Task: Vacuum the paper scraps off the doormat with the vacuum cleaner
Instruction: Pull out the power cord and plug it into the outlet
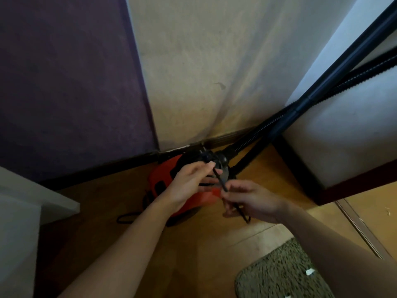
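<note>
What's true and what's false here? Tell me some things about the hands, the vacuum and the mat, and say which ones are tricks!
1. The left hand and the right hand both hold a thin black cord. True.
2. The vacuum cleaner is blue. False: it is orange-red with black parts.
3. White paper scraps lie on the doormat. True.
4. The vacuum's tube is sucking on the doormat. False: it leans up and away to the right.
5. The vacuum cleaner stands on the doormat. False: it stands on the wooden floor by the wall.
</note>
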`<state>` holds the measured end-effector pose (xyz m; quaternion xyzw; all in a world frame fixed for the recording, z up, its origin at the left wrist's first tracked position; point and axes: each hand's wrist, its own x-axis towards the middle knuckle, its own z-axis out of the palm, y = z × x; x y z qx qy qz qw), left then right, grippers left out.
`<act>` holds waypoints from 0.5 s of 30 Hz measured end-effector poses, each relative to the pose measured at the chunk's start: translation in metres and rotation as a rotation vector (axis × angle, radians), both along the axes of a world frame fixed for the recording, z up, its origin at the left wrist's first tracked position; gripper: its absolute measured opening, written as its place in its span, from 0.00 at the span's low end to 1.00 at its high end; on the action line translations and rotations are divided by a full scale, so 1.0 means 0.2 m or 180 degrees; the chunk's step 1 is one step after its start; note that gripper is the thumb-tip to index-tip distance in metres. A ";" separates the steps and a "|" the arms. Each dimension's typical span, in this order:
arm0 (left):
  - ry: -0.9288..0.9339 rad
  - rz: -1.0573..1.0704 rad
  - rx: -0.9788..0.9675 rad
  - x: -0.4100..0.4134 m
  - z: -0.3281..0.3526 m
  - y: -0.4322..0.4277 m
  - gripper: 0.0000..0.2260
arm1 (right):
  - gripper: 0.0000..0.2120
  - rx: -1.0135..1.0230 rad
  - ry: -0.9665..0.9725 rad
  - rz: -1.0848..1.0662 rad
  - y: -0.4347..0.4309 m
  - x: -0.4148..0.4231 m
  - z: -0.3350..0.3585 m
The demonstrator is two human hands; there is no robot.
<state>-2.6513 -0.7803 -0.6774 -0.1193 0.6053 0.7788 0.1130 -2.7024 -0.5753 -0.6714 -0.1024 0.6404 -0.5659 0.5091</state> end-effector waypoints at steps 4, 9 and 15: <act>-0.0069 0.0249 -0.0072 0.01 -0.03 0.01 0.08 | 0.03 0.0240 0.0133 0.0396 -0.03 0.01 -0.04; 0.0125 -0.0172 -0.1185 0.08 -0.06 -0.02 0.06 | 0.10 0.0359 0.0060 -0.0030 -0.05 -0.04 -0.05; 0.0084 -0.0219 -0.1837 0.09 -0.13 0.04 0.05 | 0.09 0.0518 0.0843 -0.0232 -0.18 0.01 -0.08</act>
